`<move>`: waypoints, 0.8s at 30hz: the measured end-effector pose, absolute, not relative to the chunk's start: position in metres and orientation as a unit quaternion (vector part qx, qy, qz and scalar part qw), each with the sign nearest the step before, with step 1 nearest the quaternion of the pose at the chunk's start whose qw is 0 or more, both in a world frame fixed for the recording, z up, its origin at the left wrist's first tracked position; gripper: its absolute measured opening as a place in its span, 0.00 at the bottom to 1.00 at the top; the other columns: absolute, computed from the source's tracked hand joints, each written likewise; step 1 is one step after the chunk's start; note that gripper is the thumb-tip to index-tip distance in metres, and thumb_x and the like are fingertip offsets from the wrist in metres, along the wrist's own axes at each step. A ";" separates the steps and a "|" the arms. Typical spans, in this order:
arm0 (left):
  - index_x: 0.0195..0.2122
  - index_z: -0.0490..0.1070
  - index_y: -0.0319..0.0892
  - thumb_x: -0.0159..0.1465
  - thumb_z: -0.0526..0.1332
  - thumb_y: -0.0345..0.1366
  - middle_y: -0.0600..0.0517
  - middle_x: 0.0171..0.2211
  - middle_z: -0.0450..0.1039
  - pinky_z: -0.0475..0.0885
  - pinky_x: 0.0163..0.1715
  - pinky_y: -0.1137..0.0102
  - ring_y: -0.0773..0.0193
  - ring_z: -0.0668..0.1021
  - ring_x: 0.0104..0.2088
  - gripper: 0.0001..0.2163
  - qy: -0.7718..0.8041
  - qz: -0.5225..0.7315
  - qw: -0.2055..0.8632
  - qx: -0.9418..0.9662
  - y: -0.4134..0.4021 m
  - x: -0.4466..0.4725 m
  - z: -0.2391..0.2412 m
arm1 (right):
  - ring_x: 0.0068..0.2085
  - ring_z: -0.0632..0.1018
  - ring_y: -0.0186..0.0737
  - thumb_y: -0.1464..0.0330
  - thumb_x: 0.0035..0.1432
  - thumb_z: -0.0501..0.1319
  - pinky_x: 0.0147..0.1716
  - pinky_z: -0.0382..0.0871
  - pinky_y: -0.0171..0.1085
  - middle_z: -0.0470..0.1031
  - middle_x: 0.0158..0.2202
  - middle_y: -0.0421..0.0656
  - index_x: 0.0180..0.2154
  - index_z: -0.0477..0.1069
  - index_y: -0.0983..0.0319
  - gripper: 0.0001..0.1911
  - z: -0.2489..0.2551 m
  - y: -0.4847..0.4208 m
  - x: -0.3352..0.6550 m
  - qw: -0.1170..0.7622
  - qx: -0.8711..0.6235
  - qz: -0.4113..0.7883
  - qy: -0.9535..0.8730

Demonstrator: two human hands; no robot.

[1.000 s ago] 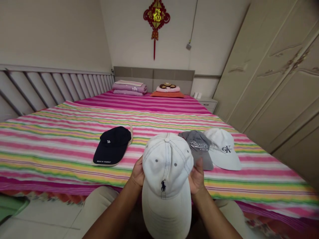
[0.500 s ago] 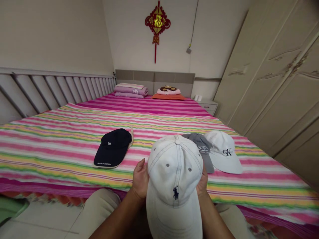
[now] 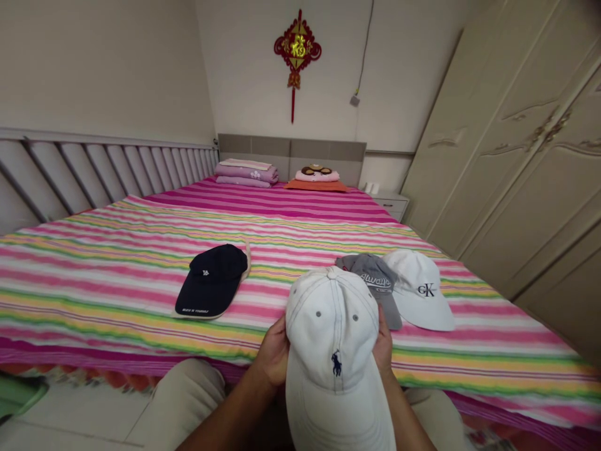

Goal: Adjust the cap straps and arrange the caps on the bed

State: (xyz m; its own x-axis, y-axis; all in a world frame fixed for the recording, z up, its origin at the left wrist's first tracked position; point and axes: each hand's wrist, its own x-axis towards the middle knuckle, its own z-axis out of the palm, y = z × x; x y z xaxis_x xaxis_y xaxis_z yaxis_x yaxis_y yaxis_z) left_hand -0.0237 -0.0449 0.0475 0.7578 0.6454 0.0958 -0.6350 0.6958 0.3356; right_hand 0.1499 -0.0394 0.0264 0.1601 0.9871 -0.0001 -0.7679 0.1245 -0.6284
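A white baseball cap with a dark blue horse-rider emblem is between my hands, its brim pointing toward me. My left hand grips the cap's left side, fingers partly hidden behind it. On the other side my right hand holds the crown's edge, its fingers also partly covered. Just behind, a grey cap with white lettering lies on the bed, partly hidden by the held cap. It overlaps another white cap marked CK. To the left rests a black cap with a pale strap.
The bed has a striped cover. Folded purple bedding and a pink-and-orange stack sit by the headboard. A railing runs along the left, a wardrobe stands right, and a green object is at lower left.
The held white cap has shifted slightly down and right, with both hands still on it. More of the grey cap's lettering now shows. The view has tilted a little.
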 end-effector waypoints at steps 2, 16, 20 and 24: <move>0.51 0.65 0.33 0.60 0.49 0.37 0.42 0.43 0.73 0.54 0.54 0.60 0.53 0.71 0.49 0.20 0.012 0.344 0.922 0.179 -0.044 -0.023 0.049 | 0.48 0.72 0.38 0.56 0.48 0.56 0.55 0.54 0.38 0.79 0.34 0.36 0.30 0.76 0.54 0.13 0.035 -0.046 0.144 0.711 -0.252 0.626 -0.199; 0.41 0.73 0.39 0.59 0.52 0.36 0.49 0.31 0.77 0.66 0.44 0.62 0.54 0.76 0.38 0.14 0.143 0.477 0.859 0.118 -0.039 -0.024 0.055 | 0.49 0.71 0.47 0.50 0.53 0.50 0.51 0.57 0.50 0.78 0.38 0.46 0.36 0.75 0.60 0.24 0.020 -0.073 0.120 0.571 -0.200 0.782 -0.149; 0.38 0.74 0.40 0.58 0.53 0.38 0.52 0.28 0.77 0.68 0.41 0.63 0.54 0.76 0.35 0.13 0.161 0.533 0.821 0.127 -0.052 -0.020 0.061 | 0.49 0.72 0.46 0.49 0.54 0.47 0.51 0.58 0.48 0.76 0.41 0.47 0.43 0.72 0.62 0.28 0.011 -0.075 0.113 0.534 -0.178 0.812 -0.153; 0.39 0.74 0.37 0.59 0.52 0.40 0.49 0.27 0.77 0.68 0.41 0.62 0.53 0.76 0.35 0.16 0.160 0.488 0.847 0.137 -0.053 -0.017 0.064 | 0.47 0.72 0.49 0.45 0.50 0.50 0.50 0.58 0.51 0.77 0.39 0.49 0.39 0.74 0.62 0.30 0.016 -0.080 0.115 0.555 -0.177 0.798 -0.154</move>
